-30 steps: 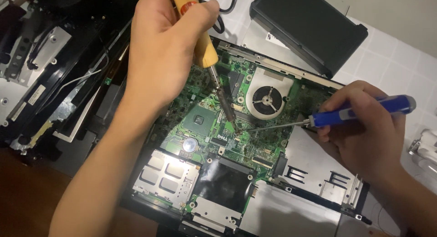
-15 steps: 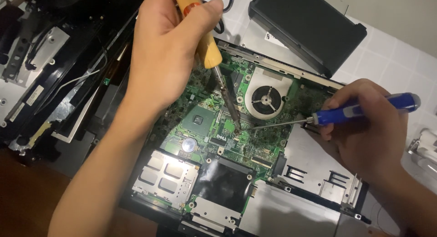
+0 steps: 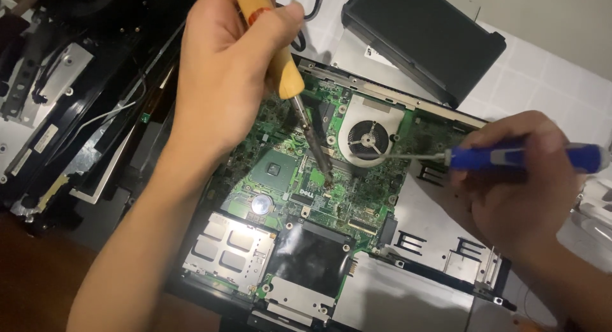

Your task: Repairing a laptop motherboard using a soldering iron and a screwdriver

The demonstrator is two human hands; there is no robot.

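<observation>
An opened laptop lies under me with its green circuit board (image 3: 357, 198) bare. My left hand (image 3: 223, 77) grips a tool with a yellow wooden handle (image 3: 280, 58); its metal tip (image 3: 326, 177) touches the board beside the square chip (image 3: 274, 171). My right hand (image 3: 516, 191) holds a blue-handled screwdriver (image 3: 523, 157). The thin shaft of the screwdriver reaches left across the round cooling fan (image 3: 368, 139). A coin cell (image 3: 260, 204) sits on the board below the chip.
A black rectangular battery pack (image 3: 424, 35) lies at the top on the white tiled surface (image 3: 548, 77). Black disassembled laptop parts with cables (image 3: 70, 115) fill the left side. Silver metal shields (image 3: 229, 249) cover the lower part of the laptop.
The screwdriver has lifted, its shaft now nearly level and its tip over the fan. The left hand's tool tip stays at about the same spot on the board.
</observation>
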